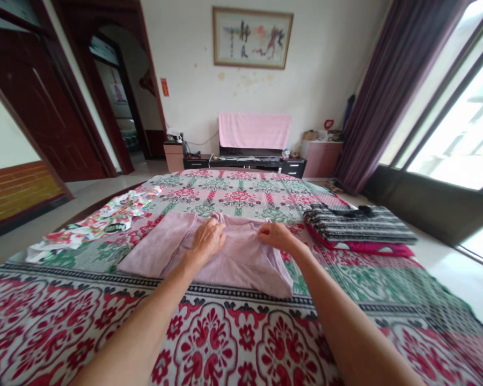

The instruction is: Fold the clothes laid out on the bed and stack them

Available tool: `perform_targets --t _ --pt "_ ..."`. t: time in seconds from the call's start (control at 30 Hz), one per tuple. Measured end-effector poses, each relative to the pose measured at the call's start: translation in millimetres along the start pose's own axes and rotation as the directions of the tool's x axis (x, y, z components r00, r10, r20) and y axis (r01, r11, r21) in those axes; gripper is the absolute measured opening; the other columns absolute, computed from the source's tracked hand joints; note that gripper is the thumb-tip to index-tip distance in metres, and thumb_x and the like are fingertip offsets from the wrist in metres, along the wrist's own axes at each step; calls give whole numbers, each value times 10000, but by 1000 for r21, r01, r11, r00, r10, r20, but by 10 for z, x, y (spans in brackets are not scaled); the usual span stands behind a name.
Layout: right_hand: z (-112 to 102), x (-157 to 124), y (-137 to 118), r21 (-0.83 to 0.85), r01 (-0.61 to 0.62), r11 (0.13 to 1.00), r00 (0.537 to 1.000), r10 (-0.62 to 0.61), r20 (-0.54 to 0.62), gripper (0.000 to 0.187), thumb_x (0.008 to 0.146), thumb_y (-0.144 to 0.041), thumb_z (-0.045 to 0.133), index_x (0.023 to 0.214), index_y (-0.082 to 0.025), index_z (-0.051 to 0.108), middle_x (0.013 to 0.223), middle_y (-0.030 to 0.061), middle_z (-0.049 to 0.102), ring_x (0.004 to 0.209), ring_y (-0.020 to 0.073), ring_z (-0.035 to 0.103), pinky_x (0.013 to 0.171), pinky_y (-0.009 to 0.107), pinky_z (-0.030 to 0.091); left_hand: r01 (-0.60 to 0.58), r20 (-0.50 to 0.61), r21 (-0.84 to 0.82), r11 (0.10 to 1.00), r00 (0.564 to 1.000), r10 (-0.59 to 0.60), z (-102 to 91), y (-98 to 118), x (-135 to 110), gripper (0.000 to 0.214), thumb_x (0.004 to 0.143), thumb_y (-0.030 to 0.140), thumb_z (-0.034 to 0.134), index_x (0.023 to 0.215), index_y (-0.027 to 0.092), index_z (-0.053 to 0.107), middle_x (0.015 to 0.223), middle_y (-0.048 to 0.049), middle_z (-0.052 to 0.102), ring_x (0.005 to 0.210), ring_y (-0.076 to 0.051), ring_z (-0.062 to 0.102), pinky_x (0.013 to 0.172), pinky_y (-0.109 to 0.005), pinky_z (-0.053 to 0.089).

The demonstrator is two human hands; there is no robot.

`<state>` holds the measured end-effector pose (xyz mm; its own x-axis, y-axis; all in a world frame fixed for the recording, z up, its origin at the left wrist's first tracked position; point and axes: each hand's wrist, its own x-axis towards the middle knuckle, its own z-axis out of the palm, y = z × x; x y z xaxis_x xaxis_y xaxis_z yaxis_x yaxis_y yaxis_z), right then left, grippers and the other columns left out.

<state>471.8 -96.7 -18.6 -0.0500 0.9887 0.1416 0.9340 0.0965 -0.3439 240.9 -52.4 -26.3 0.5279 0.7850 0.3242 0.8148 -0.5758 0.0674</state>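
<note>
A pale lilac garment [233, 262] lies spread on the patterned bedspread [233, 343] in front of me. My left hand [207, 238] rests on its upper middle, near the neckline, fingers curled down and pinching the cloth. My right hand [277, 236] pinches the garment's upper right edge. Both forearms reach out over the bed.
A folded stack with a striped black-and-white piece [358, 225] on top of a red one sits at the right. A crumpled floral garment [104, 220] lies at the left. Beyond the bed stand a low TV stand [245, 161] draped with a pink cloth, purple curtains and a window.
</note>
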Motion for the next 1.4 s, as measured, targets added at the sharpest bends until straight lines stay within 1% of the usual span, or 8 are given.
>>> perform_targets --t 0.13,0.27,0.37,0.47,0.7,1.23,1.3,1.4 --pt "-178 -264 68 134 -50 990 963 12 268 210 702 -244 508 616 -129 660 505 -28 539 486 73 459 468 182 308 -197 3 -121 973 980 198 2 227 -15 258 851 300 502 961 172 697 984 -98 667 985 -216 590 910 -315 440" --pt "-361 -478 -1 183 -200 963 843 74 532 275 698 -404 587 600 -150 624 497 -21 555 488 94 516 463 184 384 -366 4 -227 903 926 377 23 337 -130 340 826 445 552 998 192 701 1021 -78 679 986 -207 608 915 -306 458" --pt "-425 -568 -74 147 -241 959 745 86 661 365 670 -504 630 568 -154 611 482 -16 563 475 95 524 472 192 421 -365 19 -238 900 925 380 49 297 -241 484 800 532 562 1119 184 665 1168 -113 639 1087 -238 583 977 -347 438" --pt "-435 -607 -109 112 -252 961 691 97 717 411 634 -551 660 561 -149 619 473 -15 570 460 91 523 479 197 441 -311 43 -227 923 943 329 87 229 -336 655 779 618 536 1243 158 590 1354 -163 510 1252 -297 469 1058 -425 366" --pt "-461 -657 -138 85 -217 972 653 80 753 364 581 -506 714 654 -149 705 540 -11 637 480 79 535 503 180 445 -256 129 -238 937 948 292 202 170 -452 783 765 715 447 1381 233 441 1464 -129 383 1354 -318 324 1097 -510 275" --pt "-565 -723 -197 -66 -210 975 656 191 730 185 604 -325 664 601 -142 685 548 1 643 472 81 516 474 180 410 -258 246 -207 944 920 306 220 127 -449 896 706 793 412 1437 282 334 1527 -79 271 1393 -319 233 1120 -531 200" --pt "-611 -724 -199 -53 -212 976 695 189 693 199 630 -339 646 623 -144 686 570 13 653 488 97 545 472 189 413 -253 258 -210 944 917 304 225 124 -444 906 703 795 411 1441 275 328 1530 -79 261 1397 -321 224 1119 -536 198" --pt "-613 -668 -222 -28 -133 991 855 129 502 231 715 -330 558 681 -150 698 603 34 668 536 128 596 493 202 413 -250 255 -224 942 918 305 220 129 -444 899 704 777 436 1440 272 330 1526 -84 271 1396 -321 224 1118 -542 200"
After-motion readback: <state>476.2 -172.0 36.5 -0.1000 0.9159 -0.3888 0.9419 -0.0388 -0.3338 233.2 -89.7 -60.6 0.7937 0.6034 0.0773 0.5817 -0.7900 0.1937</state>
